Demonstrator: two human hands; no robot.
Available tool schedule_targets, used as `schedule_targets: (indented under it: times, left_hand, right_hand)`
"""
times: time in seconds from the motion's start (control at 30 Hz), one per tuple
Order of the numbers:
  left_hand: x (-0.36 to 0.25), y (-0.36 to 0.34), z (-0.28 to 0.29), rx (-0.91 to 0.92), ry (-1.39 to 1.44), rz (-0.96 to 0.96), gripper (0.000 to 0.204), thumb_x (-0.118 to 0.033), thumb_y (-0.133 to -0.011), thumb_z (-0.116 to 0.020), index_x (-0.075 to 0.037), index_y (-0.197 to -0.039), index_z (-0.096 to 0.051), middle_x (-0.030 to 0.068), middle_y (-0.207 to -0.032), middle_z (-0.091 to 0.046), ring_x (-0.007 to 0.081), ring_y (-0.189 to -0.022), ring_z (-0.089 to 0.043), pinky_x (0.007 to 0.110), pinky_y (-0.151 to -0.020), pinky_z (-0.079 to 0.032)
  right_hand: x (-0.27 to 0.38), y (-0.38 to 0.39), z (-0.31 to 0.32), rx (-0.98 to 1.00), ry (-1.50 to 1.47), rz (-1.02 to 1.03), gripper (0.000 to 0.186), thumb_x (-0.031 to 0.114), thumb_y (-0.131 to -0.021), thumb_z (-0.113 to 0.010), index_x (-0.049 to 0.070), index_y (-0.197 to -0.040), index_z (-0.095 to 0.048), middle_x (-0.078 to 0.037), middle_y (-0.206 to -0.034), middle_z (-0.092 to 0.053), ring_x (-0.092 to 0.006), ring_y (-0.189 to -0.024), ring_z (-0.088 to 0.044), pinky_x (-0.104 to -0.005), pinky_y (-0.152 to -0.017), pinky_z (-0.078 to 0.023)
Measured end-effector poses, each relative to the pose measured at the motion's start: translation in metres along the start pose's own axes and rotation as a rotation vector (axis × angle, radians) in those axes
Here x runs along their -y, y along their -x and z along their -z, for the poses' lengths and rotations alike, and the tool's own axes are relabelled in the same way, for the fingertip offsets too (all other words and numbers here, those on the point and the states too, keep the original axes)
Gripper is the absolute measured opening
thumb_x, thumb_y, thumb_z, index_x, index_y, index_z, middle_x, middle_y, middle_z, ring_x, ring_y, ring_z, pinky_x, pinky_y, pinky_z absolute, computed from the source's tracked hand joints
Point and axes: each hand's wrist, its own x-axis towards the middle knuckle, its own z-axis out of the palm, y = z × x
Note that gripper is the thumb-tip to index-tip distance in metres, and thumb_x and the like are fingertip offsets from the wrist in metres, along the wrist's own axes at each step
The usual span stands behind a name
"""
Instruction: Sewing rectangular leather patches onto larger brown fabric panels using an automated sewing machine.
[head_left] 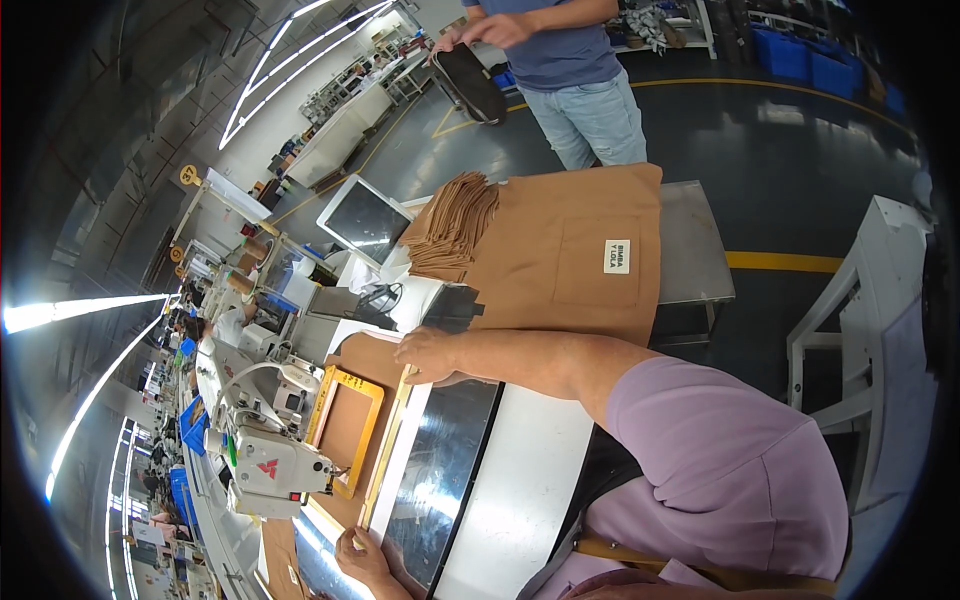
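A brown fabric piece (366,354) lies under the head of a white sewing machine (270,475), with a yellow rectangular frame (368,437) on top of it. Along the fabric's near side runs a long yellow-edged template strip (388,448). My right hand (427,354) reaches across to the strip's far end, its fingers curled on it. At the opposite end, by the machine head, my left hand (364,562) has its fingers bent over the strip's edge. The needle area is too small to make out.
A large brown panel with a pocket (550,250) and a stack of folded brown pieces (455,228) lie beyond my right arm. A tablet screen (365,217) stands behind. Across the table a person (565,60) holds a dark bag (468,85). A white rack (850,300) stands at right.
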Motion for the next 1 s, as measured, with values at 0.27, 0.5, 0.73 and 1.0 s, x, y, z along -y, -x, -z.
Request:
schedule_targets:
  times: [0.27, 0.5, 0.73, 1.0]
  left_hand:
    - [-0.0050, 0.0001, 0.0027, 0.004, -0.014, 0.010, 0.022, -0.020, -0.088, -0.068, 0.001, -0.088, -0.074, 0.0169, -0.091, -0.072, 0.0367, -0.086, -0.068, 0.046, -0.079, -0.053]
    - [-0.0063, -0.0003, 0.0040, 0.020, 0.008, 0.004, 0.024, -0.020, -0.089, -0.066, 0.002, -0.089, -0.074, 0.0172, -0.090, -0.072, 0.0370, -0.085, -0.068, 0.046, -0.079, -0.053]
    - [-0.0032, 0.0003, 0.0024, 0.015, 0.009, 0.008, 0.022, -0.019, -0.090, -0.065, 0.002, -0.089, -0.074, 0.0166, -0.090, -0.072, 0.0362, -0.084, -0.068, 0.046, -0.077, -0.053]
    - [-0.0074, 0.0005, 0.0049, -0.009, 0.002, -0.024, 0.022, -0.018, -0.090, -0.065, 0.002, -0.088, -0.074, 0.0166, -0.089, -0.072, 0.0363, -0.083, -0.067, 0.045, -0.076, -0.053]
  right_hand:
    - [0.0009, -0.0011, 0.0006, 0.020, 0.012, -0.006, 0.051, 0.042, -0.085, -0.069, 0.002, -0.116, -0.070, -0.014, -0.124, -0.068, -0.0303, -0.122, -0.059, -0.0438, -0.106, -0.042]
    - [0.0009, -0.0028, 0.0004, 0.049, 0.032, -0.006, 0.050, 0.042, -0.085, -0.069, 0.002, -0.116, -0.070, -0.014, -0.123, -0.068, -0.0298, -0.122, -0.059, -0.0434, -0.105, -0.043]
    - [0.0024, -0.0036, 0.0021, 0.065, 0.034, -0.015, 0.051, 0.043, -0.084, -0.069, 0.003, -0.116, -0.070, -0.014, -0.123, -0.068, -0.0297, -0.123, -0.058, -0.0437, -0.105, -0.042]
    - [0.0036, -0.0032, 0.0033, 0.055, 0.026, -0.013, 0.051, 0.043, -0.084, -0.069, 0.003, -0.116, -0.070, -0.014, -0.123, -0.068, -0.0298, -0.122, -0.058, -0.0435, -0.105, -0.042]
